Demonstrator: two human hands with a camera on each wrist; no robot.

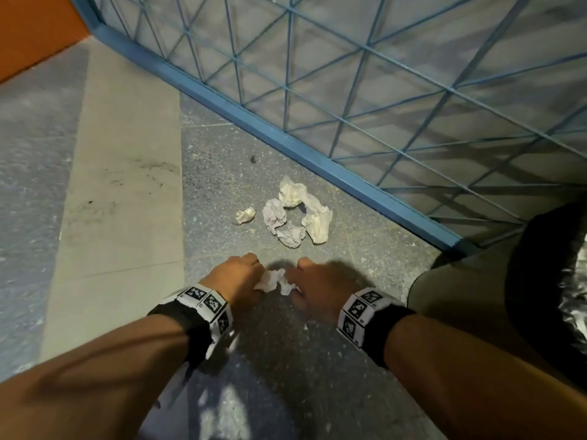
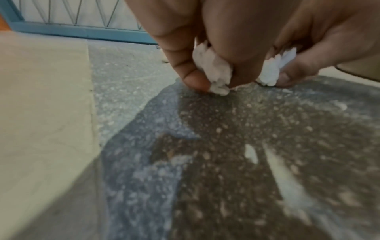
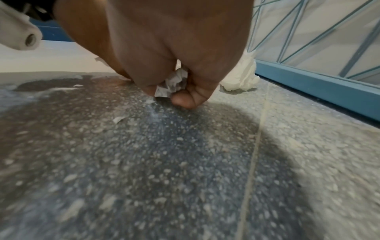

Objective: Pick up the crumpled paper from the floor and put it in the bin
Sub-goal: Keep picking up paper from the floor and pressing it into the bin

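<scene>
Both hands are down at the speckled grey floor [image 1: 317, 360], close together. A white crumpled paper [image 1: 273, 280] lies between them. My left hand [image 1: 238, 274] pinches its left part [image 2: 213, 71] between thumb and fingers, touching the floor. My right hand [image 1: 317, 285] pinches the right part [image 3: 172, 85] the same way, and this also shows as a white wad [image 2: 272, 69] in the left wrist view. I cannot tell whether it is one piece or two. A pile of several more crumpled papers [image 1: 295, 211] lies beyond the hands. A black bag-lined bin [image 1: 546, 281] shows at the right edge.
A blue metal frame with wire mesh [image 1: 317, 160] runs diagonally just behind the pile. A pale beige floor strip [image 1: 127, 185] lies to the left, with an orange wall [image 1: 35, 30] at the far left corner. Small paper scraps [image 3: 118, 119] dot the floor.
</scene>
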